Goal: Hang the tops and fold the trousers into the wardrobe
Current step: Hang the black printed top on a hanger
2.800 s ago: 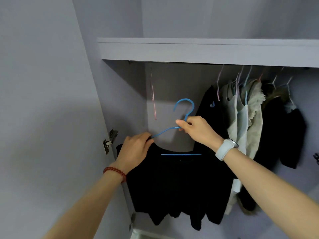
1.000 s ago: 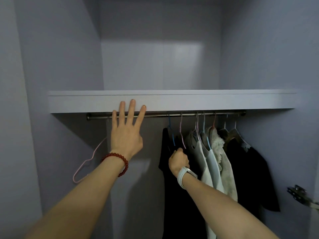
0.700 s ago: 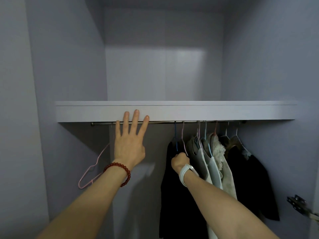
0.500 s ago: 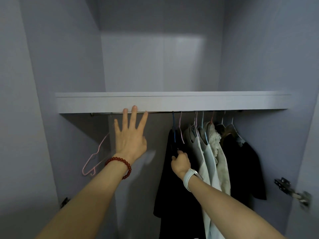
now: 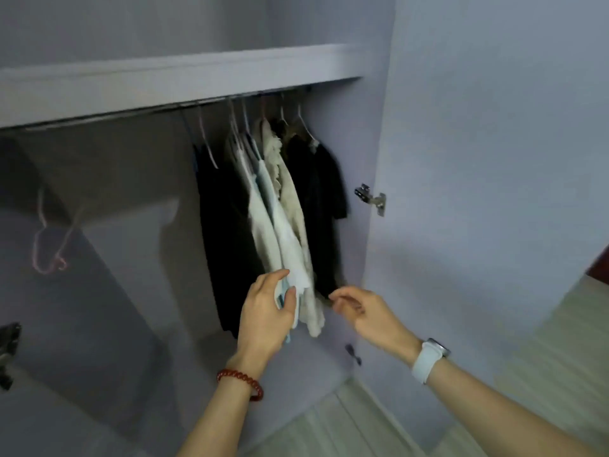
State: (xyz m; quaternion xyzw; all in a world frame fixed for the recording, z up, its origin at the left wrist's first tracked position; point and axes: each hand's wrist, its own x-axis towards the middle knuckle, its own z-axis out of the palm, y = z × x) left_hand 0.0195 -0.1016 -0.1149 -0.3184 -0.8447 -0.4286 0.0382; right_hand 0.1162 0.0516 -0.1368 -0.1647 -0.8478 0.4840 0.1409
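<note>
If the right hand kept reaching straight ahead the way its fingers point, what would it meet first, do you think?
Probably the hem of the cream top, which hangs just ahead of the right hand; the black top behind it is close too. The frame is blurred, so depth is uncertain.

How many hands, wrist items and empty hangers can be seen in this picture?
Hands: 2, the left hand holding a pale top, and the right hand
Wrist items: 2, a red bracelet and a white watch
Empty hangers: 1, the pink hanger
Total: 5
</note>
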